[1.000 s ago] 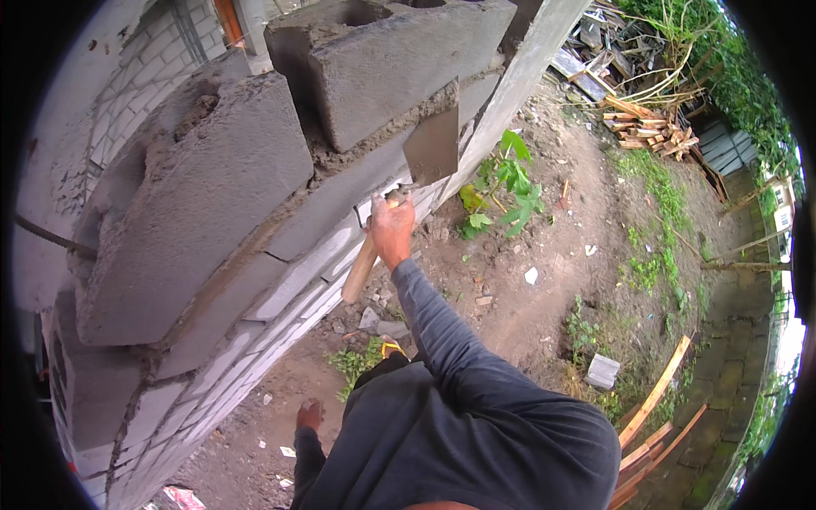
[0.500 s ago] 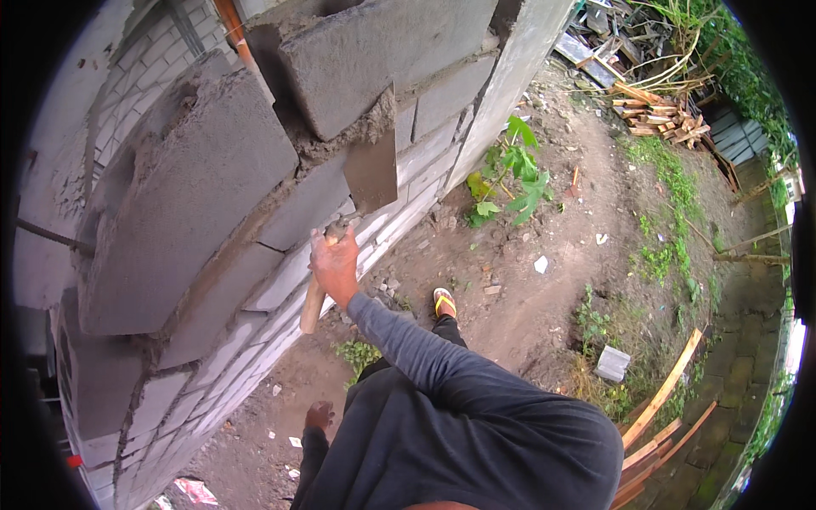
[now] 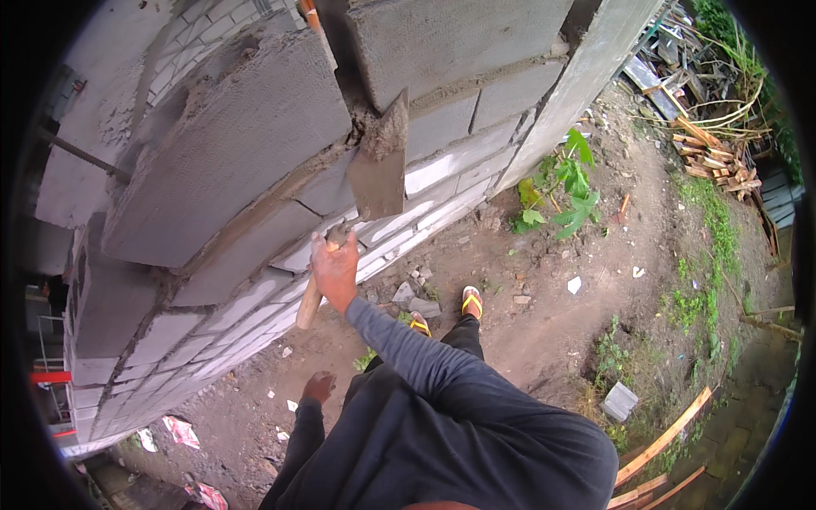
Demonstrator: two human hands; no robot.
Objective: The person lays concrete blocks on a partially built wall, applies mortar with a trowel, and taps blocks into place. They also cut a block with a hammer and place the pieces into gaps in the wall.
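Observation:
My right hand [image 3: 334,270] is closed around the wooden handle of a trowel [image 3: 378,189]. The trowel's blade points up, away from me, and carries wet grey mortar [image 3: 387,136] on its upper part. That mortar is level with the bottom of the upright gap between two grey concrete blocks, the left block [image 3: 229,149] and the right block [image 3: 459,42]. Whether the blade touches the wall cannot be made out. My left hand [image 3: 320,387] hangs low at my side, away from the wall, its fingers loosely apart and holding nothing visible.
The block wall [image 3: 246,302] runs diagonally on my left, meeting a concrete column [image 3: 586,85]. A metal bar [image 3: 85,155] juts out behind it. A leafy plant [image 3: 571,191], stone pieces [image 3: 416,299], a loose block [image 3: 620,401] and long timber strips [image 3: 667,433] lie around my sandalled feet.
My view has shifted, so the wall sits further right. The trowel's mortar-laden tip has come to the left, closer to the gap between the blocks. My left hand has swung slightly forward.

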